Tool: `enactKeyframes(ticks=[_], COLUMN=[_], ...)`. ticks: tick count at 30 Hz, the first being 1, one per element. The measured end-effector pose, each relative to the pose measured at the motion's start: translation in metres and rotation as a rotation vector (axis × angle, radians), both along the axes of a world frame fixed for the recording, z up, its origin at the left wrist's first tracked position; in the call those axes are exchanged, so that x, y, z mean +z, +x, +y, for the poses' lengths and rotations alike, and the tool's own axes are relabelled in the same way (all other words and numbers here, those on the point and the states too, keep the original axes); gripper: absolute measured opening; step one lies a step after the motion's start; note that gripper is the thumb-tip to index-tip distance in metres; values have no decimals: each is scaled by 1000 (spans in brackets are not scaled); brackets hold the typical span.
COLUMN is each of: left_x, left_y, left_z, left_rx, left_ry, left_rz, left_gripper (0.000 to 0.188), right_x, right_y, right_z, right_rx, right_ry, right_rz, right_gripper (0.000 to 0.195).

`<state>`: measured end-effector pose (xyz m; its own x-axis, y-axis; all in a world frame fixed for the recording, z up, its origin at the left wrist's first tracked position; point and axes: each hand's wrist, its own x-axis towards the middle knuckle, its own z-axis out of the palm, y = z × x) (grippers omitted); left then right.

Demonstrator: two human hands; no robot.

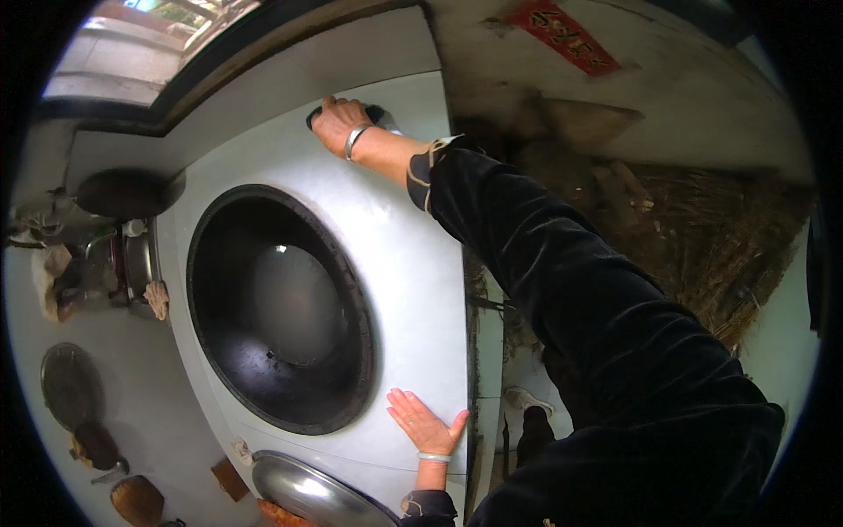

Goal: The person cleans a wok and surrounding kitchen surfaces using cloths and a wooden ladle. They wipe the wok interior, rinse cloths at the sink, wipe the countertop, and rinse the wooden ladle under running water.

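A large black wok (217, 290) is set into a white counter (421, 277). At its bottom lies a greyish round patch, perhaps shallow liquid. Beyond it, near the counter's far corner, my right hand (339, 125) presses down on a dark cloth-like pad (375, 114), mostly hidden under the fingers. A metal bangle circles that wrist. My left hand (425, 427) rests palm down on the counter beside the wok's lower rim, fingers spread and holding nothing. A pale bangle is on this wrist.
A shiny metal lid or basin (309, 491) lies close to my left forearm. A crumpled cloth (157, 300) hangs near a metal pot (138, 263). Dry brush (698, 244) covers the floor at right. A low wall (309, 56) borders the counter's far side.
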<state>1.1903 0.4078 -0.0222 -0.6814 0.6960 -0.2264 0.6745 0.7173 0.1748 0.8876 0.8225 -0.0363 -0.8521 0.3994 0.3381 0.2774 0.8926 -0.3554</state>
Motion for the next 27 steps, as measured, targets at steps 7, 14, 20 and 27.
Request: enactKeyframes(ticks=[7,14,20,27], left_x=[0,1,6,10], left_y=[-2,0,-1,-5], left_z=[-1,-5,-3,-3], left_rx=[0,19,-4,-27], left_ry=[-41,-24,6,-2], left_rz=[-21,-46,-27,3], left_gripper=[111,110,107,106], right_x=[-8,-10,-2,27], right_y=[-47,10,150,133], right_z=[-59,23,85,23], right_rx=[190,-66,-352,-175], right_ry=[-64,95,140,17], right_rz=[62,-94,-219,-18], right_gripper=[16,24,18,16])
